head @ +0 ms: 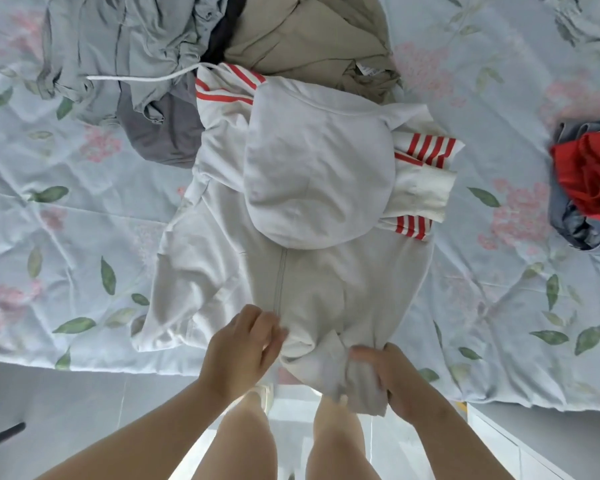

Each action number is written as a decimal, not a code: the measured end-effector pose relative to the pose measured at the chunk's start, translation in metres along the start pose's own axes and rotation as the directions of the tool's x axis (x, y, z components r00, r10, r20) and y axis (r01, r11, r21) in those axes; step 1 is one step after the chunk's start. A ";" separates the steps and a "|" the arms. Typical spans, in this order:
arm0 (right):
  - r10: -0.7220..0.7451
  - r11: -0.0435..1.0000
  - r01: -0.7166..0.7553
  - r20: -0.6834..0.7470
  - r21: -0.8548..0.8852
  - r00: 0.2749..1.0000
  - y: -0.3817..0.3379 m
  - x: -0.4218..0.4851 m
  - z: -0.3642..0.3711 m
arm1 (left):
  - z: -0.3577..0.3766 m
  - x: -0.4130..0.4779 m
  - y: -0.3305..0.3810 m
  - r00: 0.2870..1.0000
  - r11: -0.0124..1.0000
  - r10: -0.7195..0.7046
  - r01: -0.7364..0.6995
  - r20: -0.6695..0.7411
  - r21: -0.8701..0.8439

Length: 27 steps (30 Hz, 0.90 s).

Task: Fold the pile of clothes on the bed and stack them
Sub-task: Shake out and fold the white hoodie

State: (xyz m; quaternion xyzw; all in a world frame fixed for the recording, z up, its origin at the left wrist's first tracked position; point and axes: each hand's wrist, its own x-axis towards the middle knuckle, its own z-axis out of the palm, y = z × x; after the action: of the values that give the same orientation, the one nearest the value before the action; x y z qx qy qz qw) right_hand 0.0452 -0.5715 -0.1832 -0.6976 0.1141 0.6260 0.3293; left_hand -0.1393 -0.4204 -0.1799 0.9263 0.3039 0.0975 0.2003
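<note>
My left hand (243, 348) and right hand (395, 375) grip the hem of one white hoodie (312, 188) at the near edge of the bed (84, 220). Pile (136, 46) behind it, four garments visible. One red piece (589, 174) on one denim piece (575, 223), right.

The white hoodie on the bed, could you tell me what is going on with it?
A person at the bed's edge grips the white hoodie by its near hem with the left hand and right hand. It lies spread on the floral sheet, hood flat. Unfolded clothes lie beyond it; red and denim items sit far right.
</note>
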 end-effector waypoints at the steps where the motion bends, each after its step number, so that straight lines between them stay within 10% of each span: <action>1: -0.021 0.996 0.017 0.046 0.089 0.999 -0.008 -0.003 0.003 | 0.001 -0.006 -0.003 0.998 0.999 0.045 -0.046 0.051 0.021; 6: -0.056 0.866 0.052 -0.005 0.498 0.998 -0.043 -0.007 0.005 | 0.006 0.015 -0.030 0.932 0.984 -0.014 -0.051 0.362 0.169; 9: -0.068 0.708 0.119 -0.100 0.696 0.993 -0.053 -0.004 0.004 | 0.001 0.051 -0.040 0.979 0.952 -0.119 0.066 0.162 0.298; 14: -0.045 0.618 0.133 -0.134 0.774 0.990 -0.059 0.001 0.013 | 0.001 0.062 -0.050 0.912 0.917 -0.399 0.395 -0.099 -0.052; 19: -0.080 0.565 0.128 -0.100 0.815 0.992 -0.059 -0.005 0.018 | 0.028 0.030 -0.036 0.989 0.982 -0.143 0.136 0.047 0.131; 23: -0.092 0.568 0.076 -0.028 0.820 0.995 -0.047 -0.015 0.015 | 0.051 0.036 -0.039 0.884 0.911 -0.213 0.025 0.416 0.412; 27: -0.038 0.634 0.016 0.011 0.773 0.999 -0.032 -0.016 0.008 | 0.060 0.044 -0.047 0.877 0.855 -0.211 -0.048 0.431 0.517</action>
State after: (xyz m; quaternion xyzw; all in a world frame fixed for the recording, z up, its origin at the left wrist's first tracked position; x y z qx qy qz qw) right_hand 0.0542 -0.5468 -0.1578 -0.4833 0.3559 0.5213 0.6066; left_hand -0.1113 -0.3781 -0.2521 0.9267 0.3009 -0.2245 0.0184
